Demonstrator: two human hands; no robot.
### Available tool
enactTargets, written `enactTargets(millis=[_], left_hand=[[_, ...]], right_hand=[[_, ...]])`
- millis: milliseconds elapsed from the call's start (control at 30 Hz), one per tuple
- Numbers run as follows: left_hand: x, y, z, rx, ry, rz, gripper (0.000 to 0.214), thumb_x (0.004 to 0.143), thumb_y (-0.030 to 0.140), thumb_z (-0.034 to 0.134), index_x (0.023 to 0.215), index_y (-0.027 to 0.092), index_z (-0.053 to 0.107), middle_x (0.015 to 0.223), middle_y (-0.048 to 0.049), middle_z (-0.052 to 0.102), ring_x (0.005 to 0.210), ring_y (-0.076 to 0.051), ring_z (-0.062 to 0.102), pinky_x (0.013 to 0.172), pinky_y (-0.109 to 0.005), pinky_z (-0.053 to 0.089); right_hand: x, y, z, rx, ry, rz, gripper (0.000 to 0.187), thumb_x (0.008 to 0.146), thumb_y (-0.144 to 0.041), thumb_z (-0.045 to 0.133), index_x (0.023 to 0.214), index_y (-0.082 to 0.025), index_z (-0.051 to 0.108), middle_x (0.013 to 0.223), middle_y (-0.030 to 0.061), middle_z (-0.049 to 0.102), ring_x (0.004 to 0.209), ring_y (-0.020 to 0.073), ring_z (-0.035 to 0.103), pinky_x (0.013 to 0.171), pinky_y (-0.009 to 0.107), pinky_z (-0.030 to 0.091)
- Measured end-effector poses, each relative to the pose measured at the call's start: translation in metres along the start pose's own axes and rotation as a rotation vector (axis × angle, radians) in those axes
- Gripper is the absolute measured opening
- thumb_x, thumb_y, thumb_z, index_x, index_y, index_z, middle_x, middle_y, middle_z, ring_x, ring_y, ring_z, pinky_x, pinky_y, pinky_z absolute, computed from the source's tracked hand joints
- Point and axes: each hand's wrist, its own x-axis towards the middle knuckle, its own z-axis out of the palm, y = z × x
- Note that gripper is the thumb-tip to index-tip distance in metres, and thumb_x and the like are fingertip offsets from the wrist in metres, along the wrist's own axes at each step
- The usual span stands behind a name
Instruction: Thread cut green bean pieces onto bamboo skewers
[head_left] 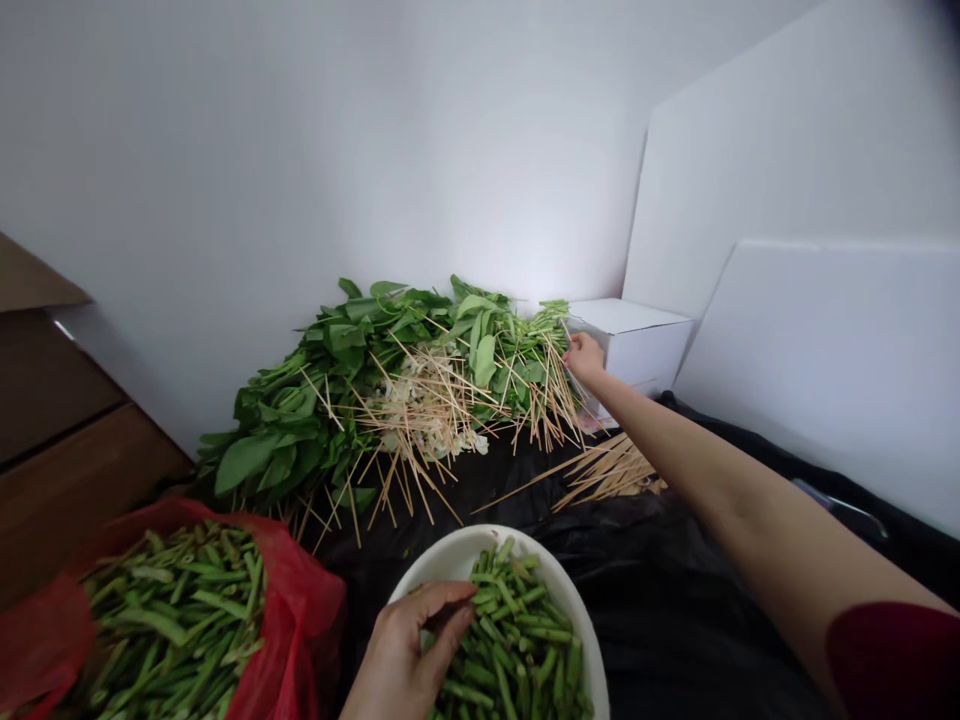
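Observation:
My left hand is over a white bowl of short cut green stems. Its thumb and fingers are brought together at the stems; whatever is between them is too small to make out. Stretched far forward, my right hand has its fingers closed at the right end of a heap of leafy greens, beside thin wooden skewers and a bunch of green stems. What it grips, if anything, is hidden.
A red plastic bag of cut stems stands at the left. More skewers lie on black sheeting below my right forearm. Behind that hand is a white box; a brown cardboard box stands far left. White boards rise at right.

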Motion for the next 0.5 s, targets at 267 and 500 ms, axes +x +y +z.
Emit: enactTargets(millis=[267, 500], left_hand=[[0.001, -0.015, -0.006, 0.002, 0.009, -0.011, 0.017, 0.077, 0.036, 0.071, 0.089, 0.025, 0.079, 0.081, -0.0043, 0.079, 0.080, -0.025, 0.073, 0.073, -0.028, 0.058], [0.010, -0.004, -0.024, 0.199, -0.056, 0.028, 0.019, 0.078, 0.035, 0.069, 0.093, 0.026, 0.079, 0.092, -0.0031, 0.079, 0.083, -0.024, 0.074, 0.080, -0.029, 0.057]], right_hand=[[-0.013, 0.005, -0.031, -0.245, -0.083, -0.223, 0.036, 0.093, -0.038, 0.057, 0.122, -0.017, 0.057, 0.123, 0.0088, 0.059, 0.105, 0.0218, 0.059, 0.089, 0.044, 0.051], [-0.109, 0.024, -0.081, -0.427, -0.438, -0.603, 0.026, 0.092, -0.022, 0.046, 0.101, -0.019, 0.070, 0.100, 0.0047, 0.071, 0.088, 0.0164, 0.064, 0.081, 0.027, 0.047]])
